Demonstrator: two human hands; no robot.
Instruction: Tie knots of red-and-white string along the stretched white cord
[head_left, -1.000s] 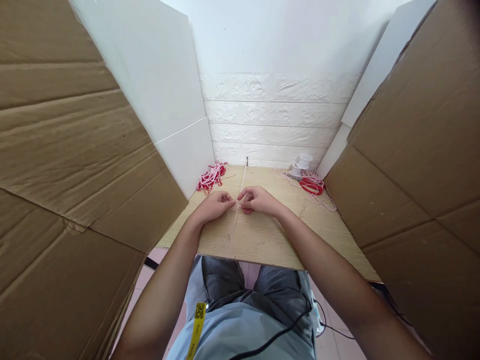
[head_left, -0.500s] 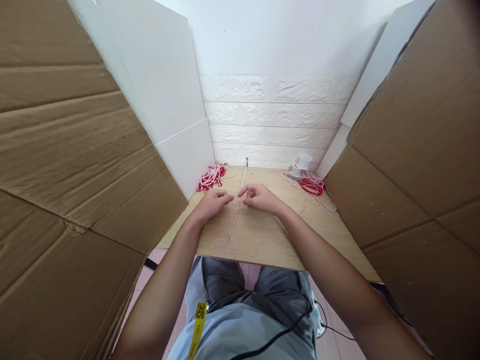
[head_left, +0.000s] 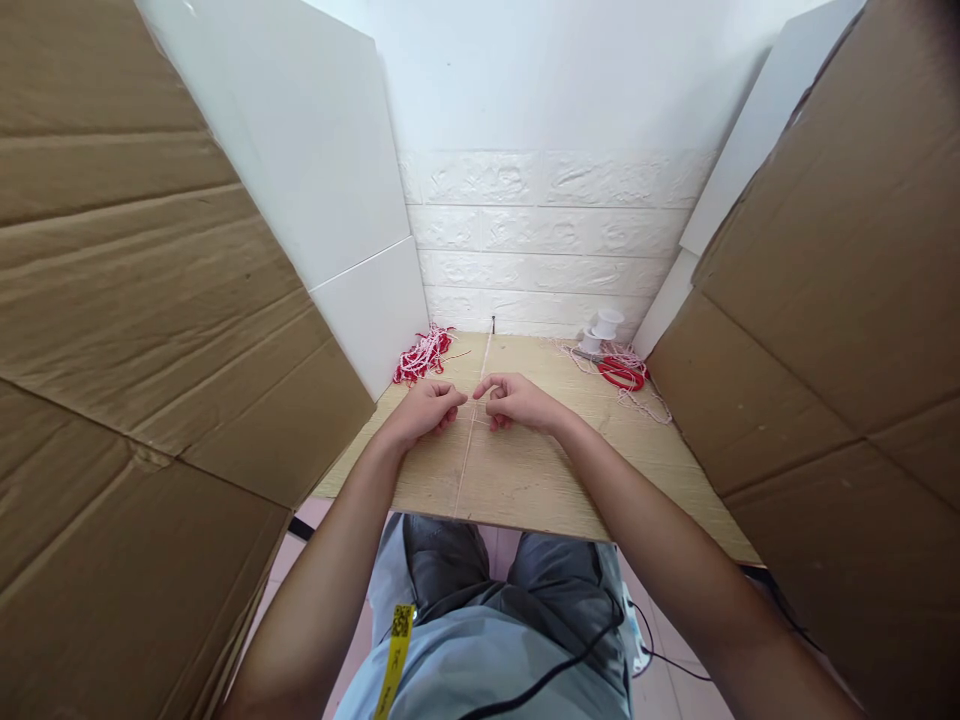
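Note:
A thin, light cord (head_left: 466,455) runs taut from a small dark nail (head_left: 493,322) at the wall down to the table's front edge. To its left, my left hand (head_left: 431,407) is closed in a pinch on a fine thread. My right hand (head_left: 521,402) is on the other side, index finger arched toward the cord and the other fingers curled in. Fine thread (head_left: 480,421) crosses the cord between the two hands, near the lower fingers of each. It is too thin to follow fully, and the fingertips partly hide it.
A heap of red and pink-white cords (head_left: 424,355) lies at the back left. White spools (head_left: 606,324), red-handled scissors (head_left: 621,374) and loose pink cord (head_left: 651,405) sit at the back right. Cardboard panels (head_left: 817,300) flank the wooden table (head_left: 540,480).
The lower fingers of both hands have moved down and toward me, and the thread across the cord is now spread wider. The taut cord has hardly moved.

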